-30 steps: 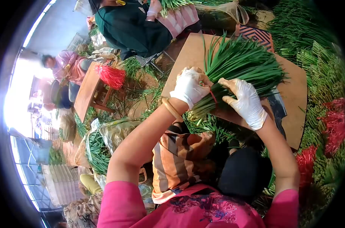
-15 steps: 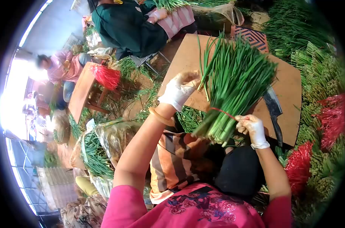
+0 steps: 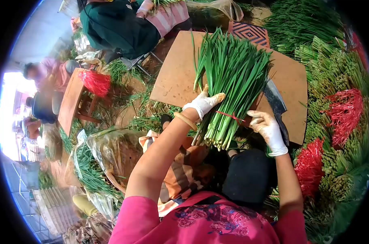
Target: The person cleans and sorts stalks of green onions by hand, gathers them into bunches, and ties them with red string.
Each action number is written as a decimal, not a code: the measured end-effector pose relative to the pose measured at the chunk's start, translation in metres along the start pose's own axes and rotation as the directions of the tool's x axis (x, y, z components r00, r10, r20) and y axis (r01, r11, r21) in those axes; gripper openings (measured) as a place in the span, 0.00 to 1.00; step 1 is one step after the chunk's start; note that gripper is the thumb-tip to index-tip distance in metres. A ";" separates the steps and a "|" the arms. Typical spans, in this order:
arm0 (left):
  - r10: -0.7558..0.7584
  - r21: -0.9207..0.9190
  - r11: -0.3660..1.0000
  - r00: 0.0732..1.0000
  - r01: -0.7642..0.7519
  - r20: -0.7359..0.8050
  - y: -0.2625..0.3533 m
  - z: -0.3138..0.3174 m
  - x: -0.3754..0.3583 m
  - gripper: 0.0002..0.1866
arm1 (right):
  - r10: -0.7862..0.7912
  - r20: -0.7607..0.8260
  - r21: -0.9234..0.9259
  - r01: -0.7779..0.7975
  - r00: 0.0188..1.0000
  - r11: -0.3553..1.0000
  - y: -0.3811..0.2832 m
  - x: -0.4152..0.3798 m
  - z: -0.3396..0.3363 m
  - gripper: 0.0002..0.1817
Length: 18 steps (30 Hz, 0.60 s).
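Observation:
A thick bunch of green garlic chives [image 3: 235, 69] rests on the wooden board [image 3: 172, 77], its pale cut stems toward me and over the near edge. Around the lower stems runs a thin red tie [image 3: 229, 116]. Gloved in white, my left hand [image 3: 205, 103] grips the bunch's left side just above the tie, thumb across the leaves and the other fingers hidden behind. My right hand [image 3: 268, 132], also gloved, pinches the tie's end at the right of the stems. A dark-bladed knife [image 3: 277, 103] lies on the board, right of the bunch.
Stacked chive bunches [image 3: 322, 110] line the right side, with red strip bundles [image 3: 310, 166] among them. A second low table [image 3: 69, 101] bears more red strips [image 3: 94, 82]. A person in dark green [image 3: 115, 28] sits beyond the board. Plastic-wrapped chives [image 3: 95, 166] lie at left.
My left hand has come down from beside the leaves onto the bunch and now grips it. My right hand stays at the tie's end. The whole view has shifted slightly.

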<state>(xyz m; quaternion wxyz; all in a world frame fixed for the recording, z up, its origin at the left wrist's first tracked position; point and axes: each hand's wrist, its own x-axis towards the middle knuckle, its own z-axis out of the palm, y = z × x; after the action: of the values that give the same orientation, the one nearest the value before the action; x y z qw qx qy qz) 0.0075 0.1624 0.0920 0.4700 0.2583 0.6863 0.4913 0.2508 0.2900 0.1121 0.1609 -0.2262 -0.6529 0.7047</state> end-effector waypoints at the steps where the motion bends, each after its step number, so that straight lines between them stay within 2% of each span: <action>1: 0.000 0.016 1.000 1.000 0.000 0.006 0.002 0.000 0.000 0.50 | -0.027 0.014 -0.020 0.027 1.000 0.999 -0.006 0.003 0.013 0.17; 2: -0.003 0.001 1.000 1.000 0.003 0.006 0.003 0.001 0.000 0.49 | -0.053 0.027 -0.039 0.054 0.998 0.998 -0.010 0.006 0.022 0.17; 3: -0.006 -0.015 1.000 1.000 0.006 0.006 0.006 0.002 -0.002 0.49 | -0.027 0.029 0.032 0.026 0.999 0.999 -0.003 0.010 0.029 0.14; 4: -0.010 -0.030 0.999 1.000 0.010 0.007 0.008 0.004 -0.003 0.48 | 0.060 0.003 0.141 -0.059 0.998 0.988 0.001 0.015 0.034 0.09; 6: 0.021 0.003 1.000 1.000 -0.021 -0.009 0.006 0.004 0.001 0.47 | 0.157 -0.013 0.115 -0.154 0.988 0.981 0.001 0.023 0.038 0.05; 8: 0.075 0.005 0.997 0.997 -0.075 -0.014 0.000 0.006 0.007 0.45 | 0.080 -0.094 0.098 -0.071 0.992 0.993 0.004 0.026 0.036 0.03; 9: 0.114 -0.010 0.993 0.993 -0.114 -0.013 -0.005 0.009 0.011 0.44 | -0.021 -0.147 0.008 0.022 0.989 1.000 0.013 0.025 0.029 0.02; 10: 0.152 -0.028 0.988 0.988 -0.153 -0.011 0.003 0.014 0.007 0.43 | -0.274 -0.167 -0.190 0.242 0.947 0.952 0.026 0.025 0.025 0.02; 11: 0.148 -0.104 0.984 0.988 -0.143 0.036 0.011 0.018 0.004 0.42 | -0.276 -0.203 -0.141 0.251 0.939 0.958 0.037 0.021 0.018 0.02; 12: 0.096 -0.116 0.989 0.995 -0.096 -0.006 0.014 0.022 0.003 0.42 | -0.276 -0.239 -0.093 0.261 0.931 0.961 0.040 0.017 0.015 0.02; 13: 0.042 -0.130 0.990 0.998 -0.048 -0.044 0.015 0.027 0.003 0.42 | -0.180 -0.300 0.096 0.217 0.937 0.971 0.042 0.010 0.011 0.02; 15: 0.093 -0.354 0.929 0.993 -0.111 -0.067 0.013 0.037 0.010 0.45 | -0.038 -0.282 0.139 0.081 0.959 0.987 0.046 0.005 0.000 0.03; 16: -0.007 -0.524 0.851 0.999 0.024 0.035 0.022 0.039 0.009 0.46 | 0.031 -0.272 0.161 0.014 0.962 0.987 0.049 0.004 -0.007 0.03; 17: -0.052 -0.547 0.833 0.995 0.088 0.080 0.022 0.038 0.014 0.46 | 0.112 -0.186 0.219 -0.070 0.976 0.973 0.056 0.008 -0.019 0.06; 18: -0.096 -0.566 0.811 0.988 0.150 0.124 0.021 0.037 0.019 0.46 | 0.284 -0.188 0.273 -0.228 0.940 0.935 0.049 0.012 -0.021 0.12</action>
<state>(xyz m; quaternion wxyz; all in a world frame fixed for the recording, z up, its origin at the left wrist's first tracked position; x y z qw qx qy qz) 0.0300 0.2022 0.1007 0.5869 0.0817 0.5003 0.6314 0.2553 0.3098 0.0609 0.1665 -0.3661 -0.5025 0.7653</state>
